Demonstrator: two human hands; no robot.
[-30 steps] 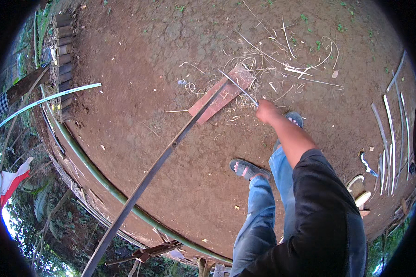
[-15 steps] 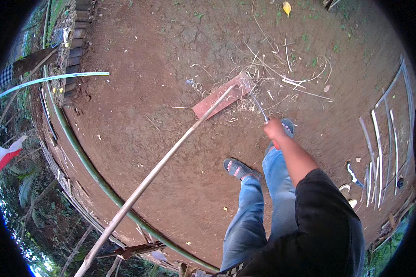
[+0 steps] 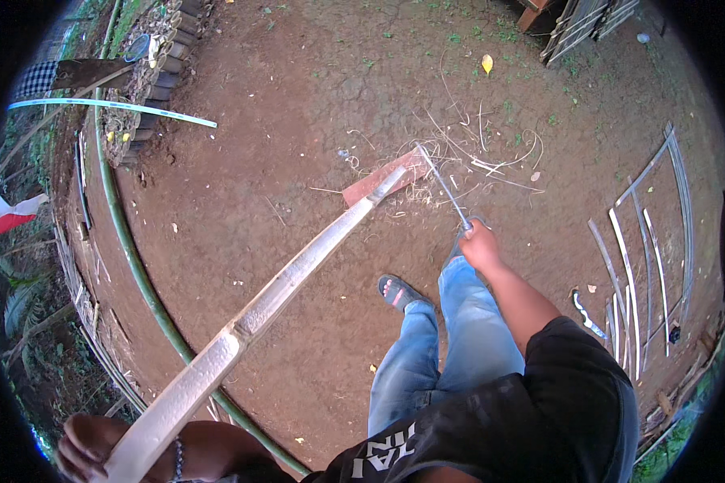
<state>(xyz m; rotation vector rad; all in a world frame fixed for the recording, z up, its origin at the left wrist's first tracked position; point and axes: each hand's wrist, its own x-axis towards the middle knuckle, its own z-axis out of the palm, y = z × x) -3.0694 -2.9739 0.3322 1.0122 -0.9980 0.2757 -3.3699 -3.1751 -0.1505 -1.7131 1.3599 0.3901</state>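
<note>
A long split bamboo strip point(image 3: 278, 299) runs diagonally from the lower left, its hollow pale inner face and a node turned up. My left hand point(image 3: 87, 439), with a braided bracelet at the wrist, is closed round its near end. The far end rests on or just over a reddish flat board point(image 3: 358, 191) on the ground; I cannot tell which. My right hand point(image 3: 480, 246) grips a long-bladed knife point(image 3: 445, 189), its handle mostly hidden by my fingers. The blade, seen nearly edge-on, reaches to the board's far end, beside the strip's tip and apart from it.
Thin curled shavings point(image 3: 491, 165) lie around the board's far end. Several pale strips point(image 3: 624, 282) and a small curved tool point(image 3: 588, 316) lie on the ground to the right. A long green bamboo pole point(image 3: 141, 274) borders the left. My sandalled feet point(image 3: 399, 291) stand near the board.
The bamboo strip has been turned so its hollow inner face shows, and my left hand has come into view on it. My right hand still holds the knife. The whole view has shifted.
</note>
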